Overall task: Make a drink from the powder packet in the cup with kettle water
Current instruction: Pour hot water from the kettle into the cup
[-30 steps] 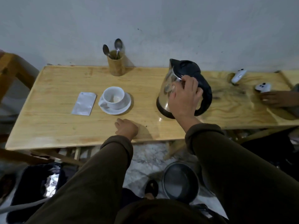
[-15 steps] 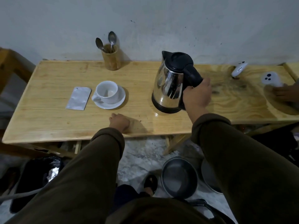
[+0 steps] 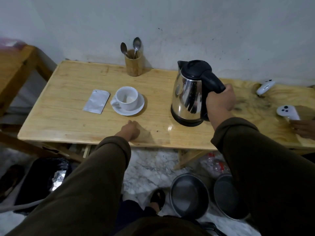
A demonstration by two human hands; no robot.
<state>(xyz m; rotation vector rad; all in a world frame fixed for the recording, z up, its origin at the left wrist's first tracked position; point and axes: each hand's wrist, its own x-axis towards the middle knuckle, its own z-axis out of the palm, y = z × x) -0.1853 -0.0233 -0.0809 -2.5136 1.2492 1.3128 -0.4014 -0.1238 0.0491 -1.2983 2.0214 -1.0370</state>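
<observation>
A steel kettle [image 3: 186, 95] with a black lid and handle stands upright on the wooden table [image 3: 68, 116]. My right hand [image 3: 219, 101] is closed around its handle. Left of it a white cup [image 3: 127, 97] sits on a white saucer [image 3: 136, 109], with some pale powder at its bottom. A silver powder packet [image 3: 96, 101] lies flat just left of the saucer. My left hand [image 3: 130, 131] rests as a loose fist on the table's near edge, in front of the cup, holding nothing.
A wooden holder [image 3: 133, 64] with two spoons stands against the wall behind the cup. Two white controllers [image 3: 265, 86] [image 3: 288, 112] lie at the far right, another person's hand [image 3: 304, 128] by one. Metal bowls [image 3: 189, 195] and a black bag [image 3: 42, 181] sit on the floor.
My right hand moved from the kettle's lid to its handle. The kettle now stands upright with its spout to the left. The left hand stayed on the table edge.
</observation>
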